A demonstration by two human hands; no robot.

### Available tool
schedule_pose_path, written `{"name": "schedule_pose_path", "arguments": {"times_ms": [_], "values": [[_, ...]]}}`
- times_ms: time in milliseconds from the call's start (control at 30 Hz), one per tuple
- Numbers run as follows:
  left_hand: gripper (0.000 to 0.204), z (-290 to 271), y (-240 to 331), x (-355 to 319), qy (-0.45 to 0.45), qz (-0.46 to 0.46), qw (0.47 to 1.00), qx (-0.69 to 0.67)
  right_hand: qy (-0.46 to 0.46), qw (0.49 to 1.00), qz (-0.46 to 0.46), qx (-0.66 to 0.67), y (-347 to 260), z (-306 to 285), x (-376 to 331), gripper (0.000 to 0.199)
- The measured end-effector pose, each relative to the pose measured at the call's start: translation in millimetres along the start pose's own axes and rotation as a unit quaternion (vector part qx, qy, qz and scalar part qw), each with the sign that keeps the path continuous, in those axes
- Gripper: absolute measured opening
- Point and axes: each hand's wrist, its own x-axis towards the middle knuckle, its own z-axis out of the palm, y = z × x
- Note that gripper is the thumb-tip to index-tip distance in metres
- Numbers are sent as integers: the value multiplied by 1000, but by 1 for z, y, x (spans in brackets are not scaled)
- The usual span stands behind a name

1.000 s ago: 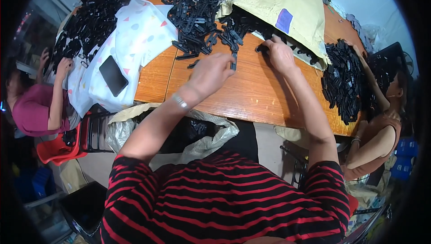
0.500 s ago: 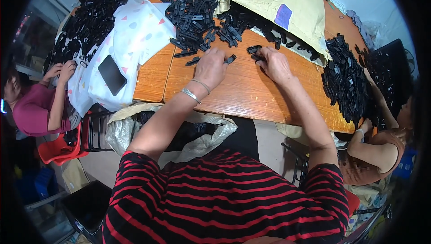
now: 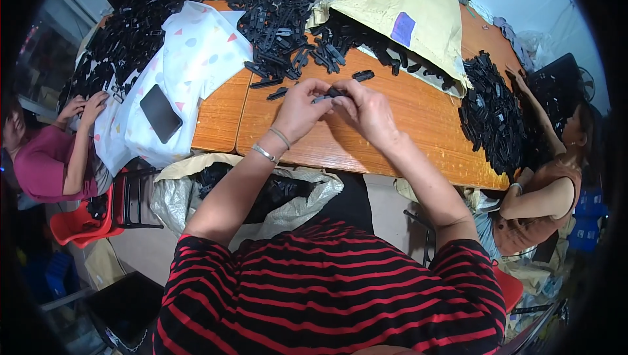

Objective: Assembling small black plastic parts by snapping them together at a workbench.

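Observation:
Over the wooden table (image 3: 314,136) my two hands meet, fingertips nearly touching. My left hand (image 3: 302,108) pinches a small black plastic part (image 3: 320,99), mostly covered by the fingers. My right hand (image 3: 367,112) grips a dark plastic piece (image 3: 335,92) against it; whether the two pieces are joined I cannot tell. One loose black part (image 3: 363,75) lies just beyond my right hand. Another elongated black part (image 3: 277,93) rests left of my left hand. Behind them spreads a heap of black plastic parts (image 3: 278,31).
Paper sacks (image 3: 418,2) spill black parts at the back. A phone (image 3: 161,114) lies on patterned white plastic at the left. An open woven sack (image 3: 171,199) stands below the table edge. One person sits on each side; another black pile (image 3: 490,110) is at the right.
My right hand has moved left to meet my left hand, bringing a dark piece with it. The loose part beyond it stays on the table. The view has shifted slightly.

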Motion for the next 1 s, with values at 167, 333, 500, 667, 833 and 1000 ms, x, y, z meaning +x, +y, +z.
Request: {"name": "schedule_pose_path", "arguments": {"times_ms": [167, 333, 500, 667, 833, 1000], "values": [[26, -1, 6, -11, 12, -9, 999, -51, -5, 1000, -4, -14, -11, -5, -2, 24], [24, -4, 11, -15, 38, 12, 997, -60, -68, 994, 9, -85, -10, -9, -4, 21], [23, -11, 10, -7, 2, -1, 1000, 20, 3, 997, 58, -41, -8, -9, -2, 14], [26, -6, 4, -6, 7, 20, 1000, -1, -11, 990, 138, 41, 0, 3, -1, 11], [32, -3, 6, -12, -22, 71, 997, 2, -12, 944, 241, 225, -7, -1, 0, 10], [32, 0, 5, -12, 32, 175, 972, 155, -21, 891, 274, 362, -8, 1, -3, 12]]}}
